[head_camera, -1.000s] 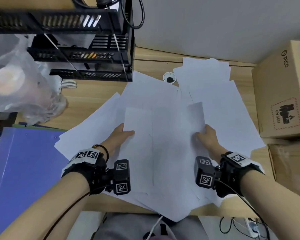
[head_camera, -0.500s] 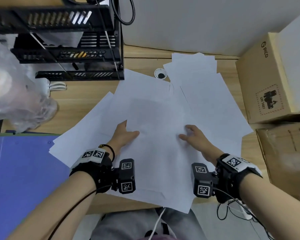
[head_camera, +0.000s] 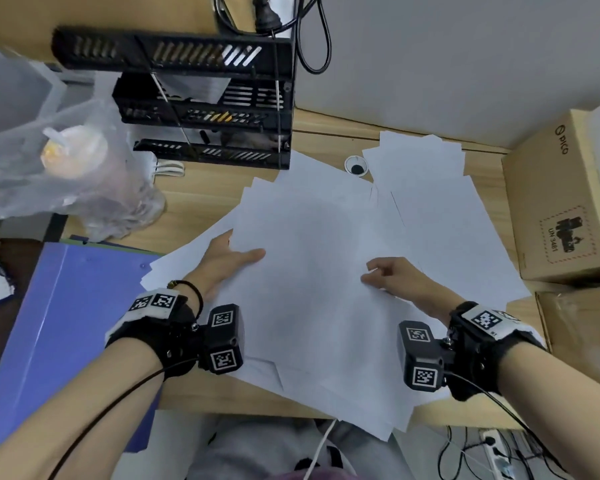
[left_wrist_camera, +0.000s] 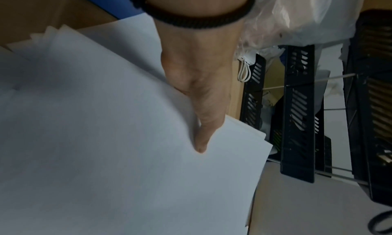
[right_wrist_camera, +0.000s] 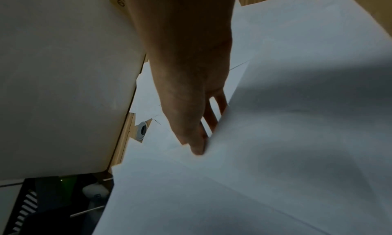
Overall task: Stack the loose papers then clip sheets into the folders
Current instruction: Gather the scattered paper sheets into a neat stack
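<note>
White loose papers (head_camera: 319, 271) lie fanned over the wooden desk (head_camera: 201, 195). My left hand (head_camera: 238, 256) grips the left edge of a top bunch, thumb (left_wrist_camera: 201, 138) on top and fingers hidden beneath the sheets (left_wrist_camera: 106, 138). At the bunch's right side my right hand (head_camera: 378, 273) pinches it, thumb (right_wrist_camera: 197, 146) above and fingers (right_wrist_camera: 214, 114) slid under the paper (right_wrist_camera: 275, 154). More sheets (head_camera: 447, 220) lie spread to the right and toward the back (head_camera: 416, 157). A blue folder (head_camera: 66, 323) lies shut at the desk's left.
A black stacked tray rack (head_camera: 205, 109) stands at the back left, beside a clear plastic bag (head_camera: 66, 168). Cardboard boxes (head_camera: 561, 202) line the right edge. A cable hole (head_camera: 355, 165) sits behind the papers. Some sheets overhang the desk's front edge.
Both hands have drawn sheets inward, so separate pages now overlap as one bunch between them. The right hand has shifted left, and its thumb now pinches the top.
</note>
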Available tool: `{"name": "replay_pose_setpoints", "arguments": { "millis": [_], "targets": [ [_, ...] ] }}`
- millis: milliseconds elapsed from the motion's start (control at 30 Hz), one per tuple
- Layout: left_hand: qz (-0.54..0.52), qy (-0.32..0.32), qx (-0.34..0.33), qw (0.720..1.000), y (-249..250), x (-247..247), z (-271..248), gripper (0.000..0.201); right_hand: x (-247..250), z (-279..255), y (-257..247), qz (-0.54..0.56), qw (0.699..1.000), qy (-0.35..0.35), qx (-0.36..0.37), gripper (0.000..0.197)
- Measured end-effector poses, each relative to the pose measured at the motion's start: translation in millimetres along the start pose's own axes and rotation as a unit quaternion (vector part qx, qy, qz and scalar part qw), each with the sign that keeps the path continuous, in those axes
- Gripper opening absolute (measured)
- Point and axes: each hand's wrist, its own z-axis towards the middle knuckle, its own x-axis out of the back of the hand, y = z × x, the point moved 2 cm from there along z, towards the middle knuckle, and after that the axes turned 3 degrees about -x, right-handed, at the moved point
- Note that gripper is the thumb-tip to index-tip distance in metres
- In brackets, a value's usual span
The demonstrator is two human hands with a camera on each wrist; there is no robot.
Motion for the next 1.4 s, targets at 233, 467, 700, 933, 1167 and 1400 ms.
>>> {"name": "replay_pose_setpoints", "arguments": {
  "millis": [233, 467, 700, 933, 1167, 1400],
  "targets": [
    [-0.077, 0.048, 0.029, 0.995, -20.2, -4.9, -6.1, 0.036, -22.6, -12.0, 11.8, 0.006, 0.996, -0.081, -0.032, 0.015],
    [-0.093, 0.064, 0.015, 0.993, -13.0, -14.1, 0.3, 0.029, -14.8, -11.1, 32.3, 0.127, 0.986, 0.107, -0.025, 0.014],
    [-0.083, 0.034, 0.033, 0.995, -24.4, -26.0, 5.2, 0.027, 8.7, -17.1, 35.8, 0.297, 0.937, 0.18, -0.032, 0.021],
    [-0.079, -0.014, 0.061, 0.995, -29.0, -50.6, 8.8, 0.031, -27.3, -12.6, 22.2, 0.204, 0.978, 0.008, -0.05, 0.025],
    [-0.101, 0.062, 0.036, 0.992, -23.4, -44.8, 19.1, 0.026, -36.6, -8.3, 7.0, 0.142, 0.984, -0.097, -0.039, 0.031],
    [-0.121, 0.093, 0.032, 0.988, -19.0, -24.8, 28.2, 0.018, -32.9, -13.8, 31.0, 0.074, 0.989, -0.091, -0.09, 0.018]
  ]
}}
